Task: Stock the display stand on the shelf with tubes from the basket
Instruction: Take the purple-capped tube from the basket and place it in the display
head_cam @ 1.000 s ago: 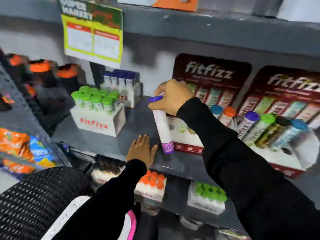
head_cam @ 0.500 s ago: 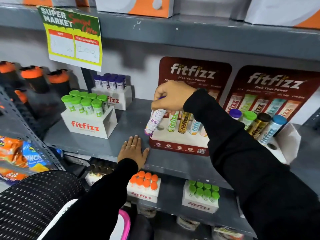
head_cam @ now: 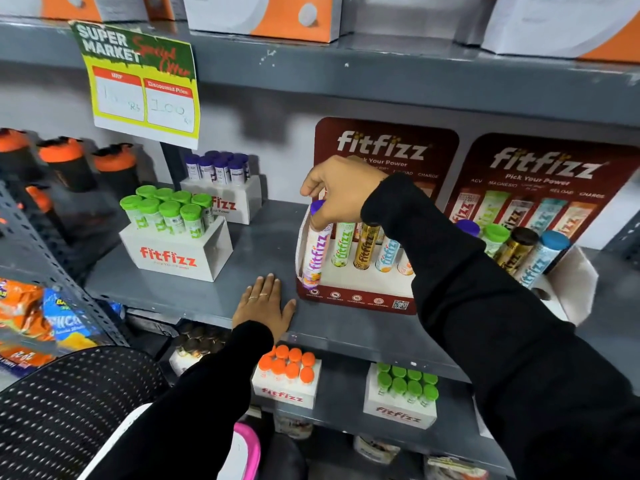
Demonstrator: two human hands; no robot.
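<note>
My right hand [head_cam: 337, 190] grips the purple cap of a white-and-purple tube [head_cam: 315, 252]. The tube stands slightly tilted at the leftmost slot of the red-and-white display stand [head_cam: 360, 294] on the grey shelf [head_cam: 263, 247]. Its lower end is down at the stand's front tier. To its right, green [head_cam: 343, 245], gold [head_cam: 366, 249] and blue [head_cam: 387, 256] tubes stand in their slots. My left hand [head_cam: 265, 308] lies flat on the shelf's front edge, fingers spread, holding nothing. A black perforated basket [head_cam: 62, 407] shows at the lower left; its contents are hidden.
A second stand [head_cam: 561, 282] with several tubes sits to the right, partly behind my right sleeve. White boxes of green-capped [head_cam: 175, 249] and purple-capped [head_cam: 225, 195] tubes stand to the left. A price sign [head_cam: 143, 84] hangs above. Lower shelf holds orange-capped [head_cam: 285, 379] and green-capped [head_cam: 403, 396] boxes.
My right hand has carried the purple tube from in front of the stand down into its leftmost slot, turning it more upright. My left hand has stayed flat on the shelf edge.
</note>
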